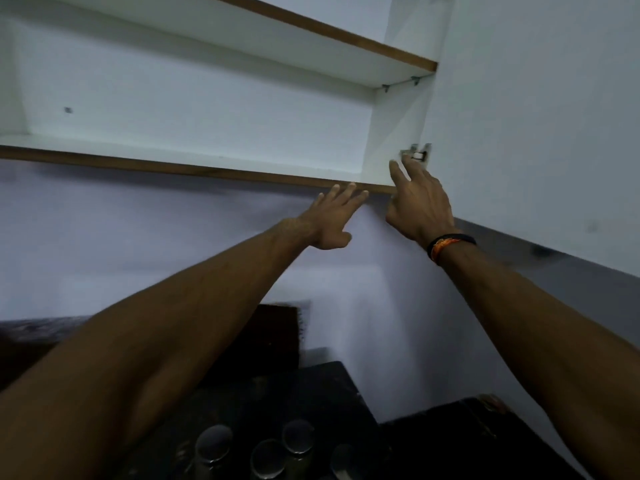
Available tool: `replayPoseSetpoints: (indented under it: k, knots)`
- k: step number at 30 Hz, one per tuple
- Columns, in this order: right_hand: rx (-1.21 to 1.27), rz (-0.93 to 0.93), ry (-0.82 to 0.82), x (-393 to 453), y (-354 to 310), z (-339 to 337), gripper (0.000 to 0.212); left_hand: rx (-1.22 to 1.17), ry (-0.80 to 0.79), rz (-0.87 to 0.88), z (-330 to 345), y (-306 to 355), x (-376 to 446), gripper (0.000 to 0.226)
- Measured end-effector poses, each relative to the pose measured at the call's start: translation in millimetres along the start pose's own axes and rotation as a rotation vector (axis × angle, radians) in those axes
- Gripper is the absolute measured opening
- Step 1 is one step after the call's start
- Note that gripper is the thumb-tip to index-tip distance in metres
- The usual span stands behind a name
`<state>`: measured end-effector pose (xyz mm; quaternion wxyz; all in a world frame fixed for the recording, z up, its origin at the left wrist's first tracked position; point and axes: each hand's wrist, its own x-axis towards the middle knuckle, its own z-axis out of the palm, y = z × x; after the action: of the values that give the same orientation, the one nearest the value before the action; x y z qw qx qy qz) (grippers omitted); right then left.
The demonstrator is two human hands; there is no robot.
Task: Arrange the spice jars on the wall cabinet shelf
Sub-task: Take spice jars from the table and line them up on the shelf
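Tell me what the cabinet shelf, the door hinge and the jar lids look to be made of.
Cabinet shelf: likely laminated board, matte white faces with a brown wood-toned front edge.
Door hinge: metal, silvery-grey and glinting.
Jar lids: probably metal or metallised plastic, round with a dull grey sheen; blur and dim light leave this uncertain.

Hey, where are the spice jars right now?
In the head view the spice jars stand on the dark counter at the bottom centre, below and between both raised forearms, well under the wall cabinet shelf.
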<state>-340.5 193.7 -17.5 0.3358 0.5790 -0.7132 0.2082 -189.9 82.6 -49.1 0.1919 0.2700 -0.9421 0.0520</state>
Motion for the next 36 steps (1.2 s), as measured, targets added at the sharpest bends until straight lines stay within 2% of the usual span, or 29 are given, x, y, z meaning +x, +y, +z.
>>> replayPoseSetpoints:
  k: [7, 17, 23, 30, 36]
  knots:
    - [0.243, -0.127, -0.054, 8.4, -98.9, 57.2, 0.066, 0.03, -0.013, -0.274, 0.3, -81.6, -83.5, 0.091]
    - [0.487, -0.306, -0.287, -26.3, -220.6, 120.5, 0.066, 0.013, -0.142, -0.657, 22.5, -145.1, -215.2, 0.089]
    - [0.562, -0.413, -0.47, -73.0, -268.9, 154.0, 0.066, -0.045, -0.241, -0.799, 56.3, -148.2, -275.1, 0.088]
    - [0.629, -0.505, -0.669, -140.7, -297.4, 181.0, 0.062, -0.167, -0.281, -0.906, 101.2, -123.7, -327.8, 0.084]
    - [0.624, -0.598, -0.854, -213.4, -306.2, 206.1, 0.053, -0.251, -0.438, -0.965, 155.5, -105.5, -375.7, 0.079]
